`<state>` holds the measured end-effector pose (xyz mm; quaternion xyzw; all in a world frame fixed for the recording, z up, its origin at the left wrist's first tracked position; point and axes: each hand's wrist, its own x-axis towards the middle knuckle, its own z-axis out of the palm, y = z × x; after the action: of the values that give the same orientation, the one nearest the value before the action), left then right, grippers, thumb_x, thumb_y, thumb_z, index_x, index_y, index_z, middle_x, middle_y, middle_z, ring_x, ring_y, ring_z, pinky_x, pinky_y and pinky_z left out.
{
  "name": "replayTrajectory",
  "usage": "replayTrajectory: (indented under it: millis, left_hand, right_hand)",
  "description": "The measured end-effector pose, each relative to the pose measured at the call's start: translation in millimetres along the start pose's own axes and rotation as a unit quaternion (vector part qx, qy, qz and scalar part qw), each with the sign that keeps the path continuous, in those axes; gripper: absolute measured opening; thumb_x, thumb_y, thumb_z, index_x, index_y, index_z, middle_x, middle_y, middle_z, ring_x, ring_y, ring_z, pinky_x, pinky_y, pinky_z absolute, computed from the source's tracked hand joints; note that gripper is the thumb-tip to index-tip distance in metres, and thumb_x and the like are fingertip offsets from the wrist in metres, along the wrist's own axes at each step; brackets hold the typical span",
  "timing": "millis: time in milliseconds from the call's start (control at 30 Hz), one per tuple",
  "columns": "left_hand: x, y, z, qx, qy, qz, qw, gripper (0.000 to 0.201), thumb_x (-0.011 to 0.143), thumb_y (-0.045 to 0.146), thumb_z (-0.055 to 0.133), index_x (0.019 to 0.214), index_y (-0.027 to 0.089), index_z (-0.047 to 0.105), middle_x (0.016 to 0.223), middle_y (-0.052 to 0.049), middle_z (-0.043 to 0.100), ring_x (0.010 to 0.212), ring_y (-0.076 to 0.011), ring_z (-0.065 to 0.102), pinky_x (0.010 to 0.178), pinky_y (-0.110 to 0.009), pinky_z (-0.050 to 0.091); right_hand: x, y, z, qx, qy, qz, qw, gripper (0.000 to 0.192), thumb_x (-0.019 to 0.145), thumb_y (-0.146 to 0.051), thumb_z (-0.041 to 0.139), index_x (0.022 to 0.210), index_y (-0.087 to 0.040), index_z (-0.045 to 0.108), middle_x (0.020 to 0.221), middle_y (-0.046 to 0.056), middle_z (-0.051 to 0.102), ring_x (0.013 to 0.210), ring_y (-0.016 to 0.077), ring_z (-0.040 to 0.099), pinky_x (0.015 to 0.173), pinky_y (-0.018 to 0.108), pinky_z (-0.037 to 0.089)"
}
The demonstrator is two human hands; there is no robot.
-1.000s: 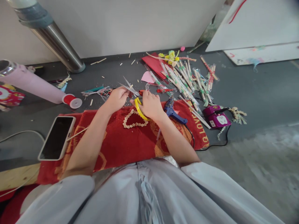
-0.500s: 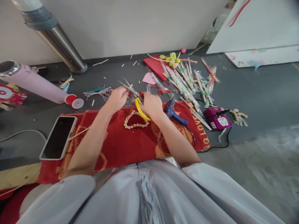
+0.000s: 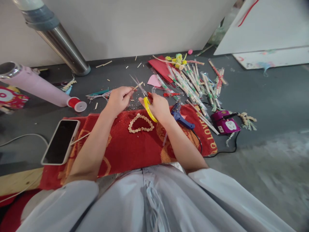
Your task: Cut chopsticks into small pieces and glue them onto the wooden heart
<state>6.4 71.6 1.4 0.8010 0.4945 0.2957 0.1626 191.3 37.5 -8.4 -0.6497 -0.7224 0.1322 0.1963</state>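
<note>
1. Red towel (image 3: 125, 151) spread flat on the grey floor (image 3: 265, 106), biggest thing down there, both forearms lying across it.
2. Pink tube (image 3: 36, 85) off to the far left, lying on its side, red spool (image 3: 76, 104) right at its near end.
3. Phone (image 3: 60, 141) face up on the towel's left edge, white cable running off to the left.
4. Big messy pile of wrapped chopsticks (image 3: 190, 85) past the towel on the right, fanned out over red paper (image 3: 160, 66).
5. Left hand (image 3: 118, 100) just beyond the towel's far edge, fingers curled shut, pinching a thin wooden stick (image 3: 138, 85) that pokes up and to the right toward the blades.
6. Right hand (image 3: 158, 106) just beside it, fingers through the yellow handle, closed on the scissors (image 3: 146, 100); blades (image 3: 137, 83) blurry, pointing up-left, stick tip right at them. Can't tell how far apart the blades are.
7. Blue glue gun (image 3: 178, 115) on the towel just right of the right hand, black cord trailing off toward the purple power strip (image 3: 225, 124).
8. Heart made of little wooden bits (image 3: 140, 123) flat on the towel, directly below both hands, not touching either.
</note>
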Motion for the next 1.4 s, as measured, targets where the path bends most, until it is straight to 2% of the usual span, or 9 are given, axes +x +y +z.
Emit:
replayTrajectory:
  millis: [167,433,833,1167,1400]
  left_hand:
    - [-1,-3,2.6,0.022,-0.003,0.007,1.0,0.033,0.093,0.036,0.04,0.072,0.022,0.06,0.096,-0.007,0.072,0.097,-0.0215,0.064,0.09,-0.034,0.047]
    - [-3,3,5.0,-0.003,-0.033,0.025,0.999,0.035,0.093,0.035,0.036,0.09,0.021,0.067,0.114,-0.009,0.072,0.105,-0.0214,0.066,0.095,-0.034,0.048]
    - [-4,5,2.8,-0.002,-0.046,0.024,0.999,0.031,0.092,0.034,0.037,0.09,0.022,0.065,0.116,-0.009,0.07,0.111,-0.0237,0.062,0.1,-0.036,0.046]
    - [-5,5,3.2,0.022,-0.043,0.026,0.999,0.034,0.093,0.033,0.034,0.098,0.022,0.066,0.111,-0.01,0.071,0.104,-0.024,0.063,0.095,-0.036,0.047]
    - [-3,0,9.0,0.024,-0.015,0.021,0.999,0.039,0.095,0.04,0.036,0.097,0.019,0.069,0.1,-0.008,0.072,0.092,-0.0201,0.065,0.087,-0.031,0.048]
  right_hand:
    - [-2,0,-1,-0.006,-0.002,-0.017,1.0,0.071,0.092,-0.071,0.028,0.105,-0.011,0.063,0.1,0.016,0.07,0.093,0.0269,0.066,0.083,0.038,0.045]
    - [-8,-3,-5,-0.034,0.0,-0.028,0.999,0.073,0.092,-0.07,0.026,0.113,-0.007,0.056,0.109,0.019,0.066,0.101,0.032,0.064,0.087,0.042,0.044]
    - [-6,-8,-6,-0.056,-0.016,-0.011,0.998,0.072,0.095,-0.068,0.019,0.105,-0.009,0.059,0.103,0.018,0.068,0.094,0.0276,0.064,0.084,0.04,0.043]
    - [-5,-10,-10,-0.071,-0.035,-0.003,0.997,0.07,0.095,-0.065,0.025,0.106,-0.007,0.062,0.1,0.02,0.07,0.092,0.0282,0.067,0.084,0.04,0.045]
    - [-7,-5,-5,-0.057,-0.006,-0.018,0.998,0.074,0.094,-0.068,0.02,0.112,-0.006,0.057,0.108,0.02,0.067,0.1,0.0301,0.064,0.089,0.042,0.043]
